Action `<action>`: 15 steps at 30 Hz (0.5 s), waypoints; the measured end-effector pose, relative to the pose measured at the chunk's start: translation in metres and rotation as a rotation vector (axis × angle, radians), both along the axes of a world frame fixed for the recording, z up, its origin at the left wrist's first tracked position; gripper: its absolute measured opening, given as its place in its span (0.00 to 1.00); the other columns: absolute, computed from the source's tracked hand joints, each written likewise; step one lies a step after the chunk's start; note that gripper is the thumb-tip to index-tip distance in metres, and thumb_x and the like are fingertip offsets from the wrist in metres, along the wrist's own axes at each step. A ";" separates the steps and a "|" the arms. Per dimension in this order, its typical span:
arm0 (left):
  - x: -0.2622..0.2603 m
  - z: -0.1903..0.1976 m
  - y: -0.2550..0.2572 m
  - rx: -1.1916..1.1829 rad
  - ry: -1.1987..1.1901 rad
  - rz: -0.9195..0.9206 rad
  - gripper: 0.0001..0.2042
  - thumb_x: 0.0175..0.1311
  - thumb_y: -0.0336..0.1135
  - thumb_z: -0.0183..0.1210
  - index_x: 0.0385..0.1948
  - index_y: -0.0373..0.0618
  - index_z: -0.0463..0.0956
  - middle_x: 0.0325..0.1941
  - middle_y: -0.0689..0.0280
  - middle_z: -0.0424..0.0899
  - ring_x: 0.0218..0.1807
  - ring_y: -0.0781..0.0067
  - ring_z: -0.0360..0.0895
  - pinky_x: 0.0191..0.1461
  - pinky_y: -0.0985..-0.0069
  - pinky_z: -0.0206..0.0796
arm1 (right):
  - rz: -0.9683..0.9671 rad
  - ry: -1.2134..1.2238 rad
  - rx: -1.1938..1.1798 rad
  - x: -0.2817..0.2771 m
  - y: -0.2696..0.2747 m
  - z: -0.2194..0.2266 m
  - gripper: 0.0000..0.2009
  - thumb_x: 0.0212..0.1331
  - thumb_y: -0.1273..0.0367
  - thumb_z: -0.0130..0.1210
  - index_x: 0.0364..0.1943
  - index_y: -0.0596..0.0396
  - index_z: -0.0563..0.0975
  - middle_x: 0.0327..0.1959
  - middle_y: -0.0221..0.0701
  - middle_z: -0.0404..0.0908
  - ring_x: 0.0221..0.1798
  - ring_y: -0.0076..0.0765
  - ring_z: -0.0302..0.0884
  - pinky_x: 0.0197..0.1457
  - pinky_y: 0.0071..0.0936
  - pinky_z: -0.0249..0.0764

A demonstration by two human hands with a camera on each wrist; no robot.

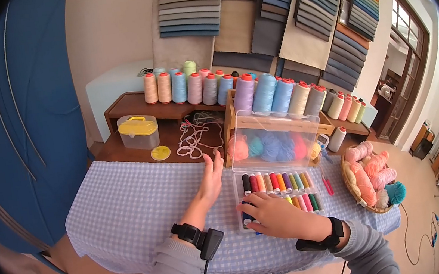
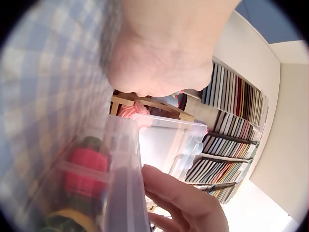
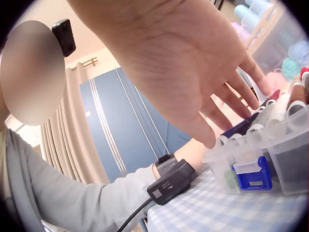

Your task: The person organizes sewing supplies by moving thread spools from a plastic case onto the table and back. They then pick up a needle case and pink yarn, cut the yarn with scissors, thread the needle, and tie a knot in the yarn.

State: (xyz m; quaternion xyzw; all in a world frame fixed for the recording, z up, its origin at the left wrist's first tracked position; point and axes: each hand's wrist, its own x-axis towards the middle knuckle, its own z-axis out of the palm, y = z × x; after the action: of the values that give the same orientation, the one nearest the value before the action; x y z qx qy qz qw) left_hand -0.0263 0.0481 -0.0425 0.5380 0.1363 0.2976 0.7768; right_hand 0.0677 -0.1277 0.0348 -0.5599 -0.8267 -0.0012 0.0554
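A clear plastic box [image 1: 239, 219] of thread spools [image 1: 275, 182] lies on the checked cloth with its transparent lid [image 1: 275, 141] raised. My right hand [image 1: 275, 215] reaches over the left front of the box, fingers spread and slightly bent over the spools; in the right wrist view the hand [image 3: 183, 67] is above the rim beside a blue latch [image 3: 253, 174]. My left hand [image 1: 211, 182] stands upright left of the box, fingers straight; in the left wrist view its fingers [image 2: 186, 198] are beside the box wall [image 2: 126, 183]. Whether they touch it I cannot tell.
A basket [image 1: 350, 184] of yarn stands to the right, with pink scissors [image 1: 327, 185] beside the box. Behind are thread cones [image 1: 244, 94], a yellow-lidded container [image 1: 138, 133], a yellow disc [image 1: 160, 153] and loose cord [image 1: 192, 140]. The checked tablecloth [image 1: 123, 203] extends left.
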 end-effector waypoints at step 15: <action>0.010 -0.014 -0.004 0.813 0.592 0.191 0.35 0.63 0.62 0.21 0.66 0.49 0.35 0.69 0.51 0.40 0.70 0.49 0.26 0.68 0.52 0.20 | 0.008 0.058 0.049 0.000 0.007 -0.001 0.20 0.46 0.66 0.58 0.45 0.56 0.68 0.40 0.37 0.68 0.46 0.43 0.69 0.48 0.37 0.69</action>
State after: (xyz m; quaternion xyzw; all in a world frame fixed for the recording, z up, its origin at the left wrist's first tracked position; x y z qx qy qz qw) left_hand -0.0164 0.0442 -0.0563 0.8430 0.2722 0.2313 0.4022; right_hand 0.0674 -0.1208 0.0342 -0.5548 -0.8267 -0.0050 0.0932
